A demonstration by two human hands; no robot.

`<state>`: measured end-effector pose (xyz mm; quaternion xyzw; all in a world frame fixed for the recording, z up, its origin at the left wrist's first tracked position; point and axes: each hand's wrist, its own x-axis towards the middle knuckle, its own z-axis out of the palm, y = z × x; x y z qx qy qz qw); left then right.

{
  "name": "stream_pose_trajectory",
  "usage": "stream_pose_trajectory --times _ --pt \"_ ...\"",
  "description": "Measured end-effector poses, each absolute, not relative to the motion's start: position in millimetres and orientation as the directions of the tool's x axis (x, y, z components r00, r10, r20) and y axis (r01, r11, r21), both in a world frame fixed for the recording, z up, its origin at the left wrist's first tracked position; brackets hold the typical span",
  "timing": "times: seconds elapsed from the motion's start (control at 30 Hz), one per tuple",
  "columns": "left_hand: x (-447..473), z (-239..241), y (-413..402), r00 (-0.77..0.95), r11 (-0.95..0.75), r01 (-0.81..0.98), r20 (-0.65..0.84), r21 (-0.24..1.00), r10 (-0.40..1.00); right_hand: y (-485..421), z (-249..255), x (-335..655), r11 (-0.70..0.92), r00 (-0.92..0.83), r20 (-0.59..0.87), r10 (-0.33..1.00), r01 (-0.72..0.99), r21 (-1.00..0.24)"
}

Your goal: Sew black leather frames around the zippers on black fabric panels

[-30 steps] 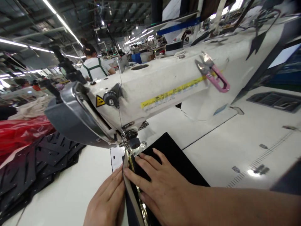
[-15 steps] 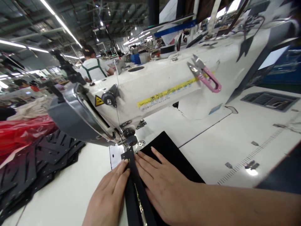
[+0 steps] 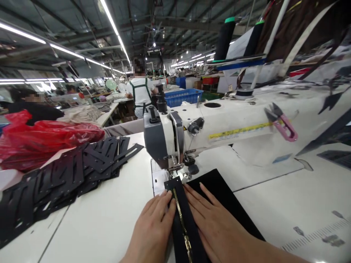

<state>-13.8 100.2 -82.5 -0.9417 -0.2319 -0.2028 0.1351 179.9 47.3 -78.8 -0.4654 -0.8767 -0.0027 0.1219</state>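
Left grip (image 3: 153, 226) and right grip (image 3: 219, 223) are flat, fingers stretched, along either side of the black zipper strip (image 3: 188, 219). Long axis runs forward, pointing at the sewing machine (image 3: 233, 126); way more gold teeth (image 3: 178, 206) showing than half a second ago.

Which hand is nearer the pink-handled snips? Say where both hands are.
Right. The right hand lies on black material, below and left of the pink-handled snips in the view; the left hand is farther off, across the gold zipper.
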Motion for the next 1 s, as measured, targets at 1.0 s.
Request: stream_pose_trajectory --times 1.0 --pt "4.4 -94.6 133.9 0.791 -0.885 0.464 0.464 -0.03 0.399 80.5 -88.7 196.3 0.598 -0.591 0.338 0.733 0.796 0.094"
